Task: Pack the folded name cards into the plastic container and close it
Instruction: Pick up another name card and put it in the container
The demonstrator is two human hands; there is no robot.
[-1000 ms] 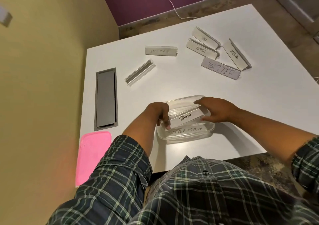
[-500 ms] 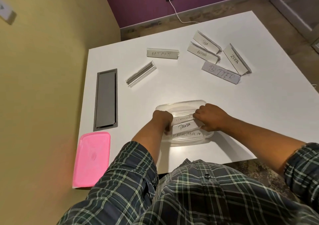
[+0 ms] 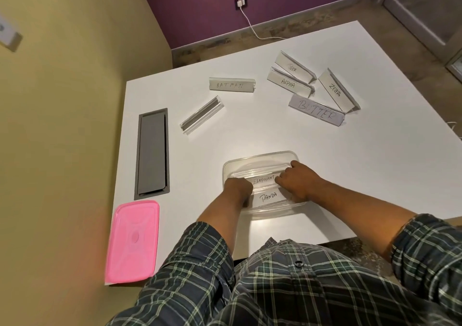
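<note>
Head view: both hands are down in the clear plastic container (image 3: 262, 156) near the table's (image 3: 350, 163) front edge. The PANDA card (image 3: 268, 197) has dropped lower than half a second ago, and the ELEPHANT card (image 3: 262, 180) now reads plainly. Left hand (image 3: 238, 188) and right hand (image 3: 297, 183) are curled, pressing the card ends; a true grasp I cannot tell. The pink lid (image 3: 132, 240) stays off, at the table's left corner.

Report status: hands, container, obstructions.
Both hands, left hand and right hand, pressing cards into container. Six cards loose on table. Pink lid off. Nothing blocking.
</note>
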